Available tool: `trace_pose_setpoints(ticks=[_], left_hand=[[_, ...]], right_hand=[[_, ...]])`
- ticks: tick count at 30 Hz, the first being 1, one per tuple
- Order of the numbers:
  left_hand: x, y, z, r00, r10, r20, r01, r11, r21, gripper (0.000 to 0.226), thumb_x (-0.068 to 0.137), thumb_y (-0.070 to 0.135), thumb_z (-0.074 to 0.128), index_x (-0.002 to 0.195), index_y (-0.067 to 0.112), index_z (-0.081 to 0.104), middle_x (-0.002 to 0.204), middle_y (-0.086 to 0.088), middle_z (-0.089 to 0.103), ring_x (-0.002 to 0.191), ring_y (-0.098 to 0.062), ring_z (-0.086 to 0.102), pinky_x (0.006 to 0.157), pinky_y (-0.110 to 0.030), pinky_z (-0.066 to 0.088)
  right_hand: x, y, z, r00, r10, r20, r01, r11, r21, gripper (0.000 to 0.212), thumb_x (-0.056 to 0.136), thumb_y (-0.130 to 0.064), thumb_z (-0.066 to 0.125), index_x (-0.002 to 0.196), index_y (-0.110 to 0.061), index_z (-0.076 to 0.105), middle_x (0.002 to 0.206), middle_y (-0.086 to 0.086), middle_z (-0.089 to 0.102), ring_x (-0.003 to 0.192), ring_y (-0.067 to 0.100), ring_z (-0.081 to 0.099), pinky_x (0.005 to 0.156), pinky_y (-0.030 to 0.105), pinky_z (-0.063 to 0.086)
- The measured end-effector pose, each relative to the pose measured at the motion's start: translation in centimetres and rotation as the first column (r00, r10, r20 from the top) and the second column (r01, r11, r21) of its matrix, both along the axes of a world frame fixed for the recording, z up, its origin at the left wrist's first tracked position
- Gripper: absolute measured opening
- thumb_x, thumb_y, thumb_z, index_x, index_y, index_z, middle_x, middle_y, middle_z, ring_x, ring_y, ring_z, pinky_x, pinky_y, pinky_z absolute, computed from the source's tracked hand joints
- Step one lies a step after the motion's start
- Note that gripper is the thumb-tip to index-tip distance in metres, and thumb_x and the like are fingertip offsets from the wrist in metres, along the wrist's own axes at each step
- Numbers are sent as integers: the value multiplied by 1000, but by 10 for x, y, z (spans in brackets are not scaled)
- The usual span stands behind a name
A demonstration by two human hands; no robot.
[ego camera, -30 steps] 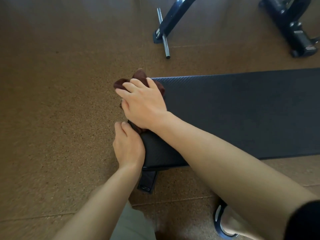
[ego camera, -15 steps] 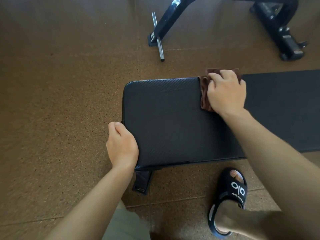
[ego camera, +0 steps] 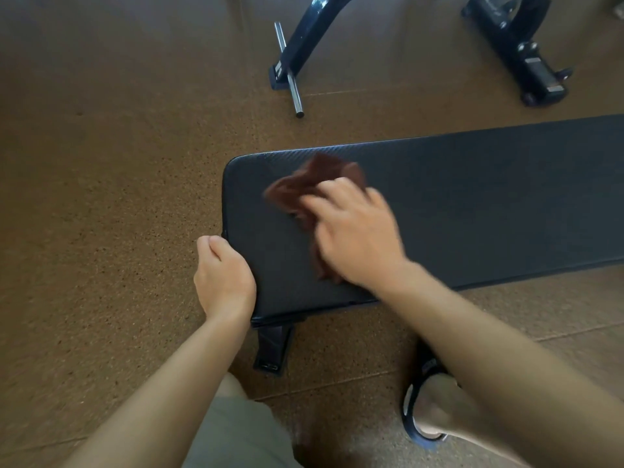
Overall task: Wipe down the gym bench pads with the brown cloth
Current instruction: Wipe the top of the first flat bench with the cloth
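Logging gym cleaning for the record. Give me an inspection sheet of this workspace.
Surface: black bench pad, textured, no visible marks.
Job's things: brown cloth bunched on the pad near its end.
Clutter: nothing seen.
Hands: right hand presses the cloth, blurred; left hand holds the pad's end edge.
Cables: nothing seen.
Surroundings: cork-like floor; black equipment frame with metal rod; sandalled foot.

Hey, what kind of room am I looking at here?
Most likely a gym or home workout room: a long black padded bench pad, a black steel equipment frame with a chrome peg, and speckled brown rubber-style flooring.
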State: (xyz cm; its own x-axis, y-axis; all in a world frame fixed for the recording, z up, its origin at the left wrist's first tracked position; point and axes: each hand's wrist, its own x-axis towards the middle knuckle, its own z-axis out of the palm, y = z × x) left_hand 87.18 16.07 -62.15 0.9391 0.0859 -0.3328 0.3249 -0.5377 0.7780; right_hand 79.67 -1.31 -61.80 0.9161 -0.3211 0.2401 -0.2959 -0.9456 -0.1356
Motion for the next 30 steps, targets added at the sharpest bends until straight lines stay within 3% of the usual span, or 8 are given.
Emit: trace_pose_setpoints(ticks=[3,6,11,15,17,19,23,30], left_hand=[[0,0,1,1000,3,1,-3,1000,0,37,109,35,21,108,16,52,91,3,55,89,-26,55,85,-47,46],[1,-2,1,1000,5,-5,-5,1000,12,36,108,35,21,108,17,52,89,6,53,96,-33,54,91,-50,47],[0,-1,0,1000,6,-3,-6,1000,2,35,109,35,21,108,17,51,87,6,51,100,-33,55,94,-51,46],[-2,0,1,1000,9,5,-9,1000,-14,34,110,36,21,110,20,51,90,2,52,102,-32,55,93,-49,45],[-1,1,0,1000,11,-5,-11,1000,-13,36,109,35,21,111,18,52,89,3,52,102,-33,54,93,-49,44],[-1,0,-1,1000,18,-15,-18,1000,-7,37,108,35,21,111,18,53,89,5,53,101,-33,55,94,-52,47],[0,-1,-1,1000,22,-7,-22,1000,5,37,107,34,22,111,17,54,88,4,53,100,-35,56,96,-53,47],[-1,-2,-1,1000,21,-3,-21,1000,9,38,108,36,21,117,18,53,94,0,55,100,-33,55,94,-52,48]], right_hand=[[-31,-70,2,947,-319,-37,320,947,38,48,96,-30,42,136,-23,67,142,4,60,137,26,49,104,50,41],[-21,-48,5,879,-475,-40,476,875,83,51,94,-32,41,134,-15,67,138,10,61,135,30,49,108,54,36],[-18,74,5,996,-87,-37,90,990,111,52,94,-35,43,139,-18,63,141,4,58,136,27,49,112,54,33],[-27,68,6,982,182,-49,-175,978,113,49,100,-33,41,144,-24,60,150,1,55,143,22,44,114,48,34],[-26,33,2,984,174,-47,-172,984,48,47,96,-31,44,138,-25,65,143,1,59,137,24,50,105,46,40],[-22,-9,1,1000,-12,-17,12,1000,27,46,94,-32,44,133,-25,68,138,1,62,132,25,55,100,48,45],[-17,-14,5,971,-235,-47,239,964,114,52,95,-36,39,139,-22,65,145,4,59,141,26,47,112,56,39],[-56,48,13,992,62,-108,-40,981,192,62,100,-59,38,157,-33,43,166,1,36,158,22,21,126,60,18]])
